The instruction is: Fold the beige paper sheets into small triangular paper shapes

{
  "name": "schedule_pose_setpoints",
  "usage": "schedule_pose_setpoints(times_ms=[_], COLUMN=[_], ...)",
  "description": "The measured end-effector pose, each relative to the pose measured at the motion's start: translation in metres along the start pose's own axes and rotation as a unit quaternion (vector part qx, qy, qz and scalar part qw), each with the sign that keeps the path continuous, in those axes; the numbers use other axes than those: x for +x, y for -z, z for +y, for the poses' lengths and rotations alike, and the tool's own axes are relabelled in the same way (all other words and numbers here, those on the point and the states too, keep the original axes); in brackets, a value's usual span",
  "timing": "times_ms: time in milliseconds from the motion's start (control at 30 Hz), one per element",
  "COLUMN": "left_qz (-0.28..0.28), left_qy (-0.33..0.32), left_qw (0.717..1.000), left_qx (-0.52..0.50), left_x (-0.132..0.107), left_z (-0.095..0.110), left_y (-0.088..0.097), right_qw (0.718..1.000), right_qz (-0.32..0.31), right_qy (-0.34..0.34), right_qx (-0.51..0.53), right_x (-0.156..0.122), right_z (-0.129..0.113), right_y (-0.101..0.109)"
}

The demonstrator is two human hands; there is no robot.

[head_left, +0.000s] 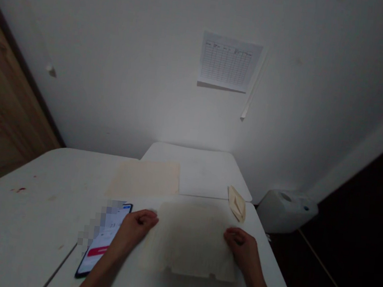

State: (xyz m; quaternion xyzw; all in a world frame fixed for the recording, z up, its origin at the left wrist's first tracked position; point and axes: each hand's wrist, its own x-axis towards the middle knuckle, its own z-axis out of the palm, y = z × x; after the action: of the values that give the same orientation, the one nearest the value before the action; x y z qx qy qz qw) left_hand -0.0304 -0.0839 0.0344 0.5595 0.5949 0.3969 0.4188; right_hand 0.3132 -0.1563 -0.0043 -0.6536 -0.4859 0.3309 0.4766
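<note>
Together, left hand (134,231), right hand (241,251), on crinkled cream sheet (190,242)

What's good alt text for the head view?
The bare left hand and bare right hand rest at the side edges of a crumpled cream sheet on a white table. A black smartphone lies just left of the left hand. A flat cream sheet and a folded cream piece lie farther along.
</note>
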Motion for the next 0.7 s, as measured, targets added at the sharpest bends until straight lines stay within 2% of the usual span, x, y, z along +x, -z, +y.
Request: schedule_pose_setpoints(times_ms=[100,200,267,333,400,467,533,600,700], left_qz=[0.026,0.012,0.017,0.047,0.068,0.026,-0.033,-0.097,-0.148], left_qy=[-0.026,-0.062,-0.084,-0.122,-0.209,-0.314,-0.387,-0.422,-0.424], left_qw=[0.997,0.986,0.966,0.938,0.907,0.874,0.84,0.813,0.796], left_qx=[0.063,0.157,0.244,0.321,0.359,0.37,0.379,0.39,0.407], left_x=[0.0,-0.002,-0.005,-0.009,-0.015,-0.024,-0.034,-0.044,-0.054], left_z=[-0.004,-0.006,-0.006,-0.007,-0.007,-0.008,-0.009,-0.009,-0.007], left_y=[-0.003,-0.005,-0.007,-0.013,-0.024,-0.038,-0.053,-0.064,-0.072], right_qw=[0.998,0.995,0.994,0.993,0.993,0.993,0.993,0.993,0.993], right_qz=[0.022,0.034,0.032,0.031,0.031,0.031,0.032,0.035,0.041], right_qy=[0.018,0.033,0.035,0.038,0.041,0.041,0.04,0.04,0.038], right_qx=[-0.059,-0.091,-0.099,-0.104,-0.105,-0.105,-0.105,-0.105,-0.101], right_x=[0.0,-0.002,-0.002,-0.003,-0.003,-0.003,-0.004,-0.004,-0.005], right_z=[0.003,0.003,0.002,0.002,0.002,0.002,0.003,0.002,0.0], right_y=[-0.003,-0.004,-0.005,-0.005,-0.006,-0.006,-0.006,-0.007,-0.007])
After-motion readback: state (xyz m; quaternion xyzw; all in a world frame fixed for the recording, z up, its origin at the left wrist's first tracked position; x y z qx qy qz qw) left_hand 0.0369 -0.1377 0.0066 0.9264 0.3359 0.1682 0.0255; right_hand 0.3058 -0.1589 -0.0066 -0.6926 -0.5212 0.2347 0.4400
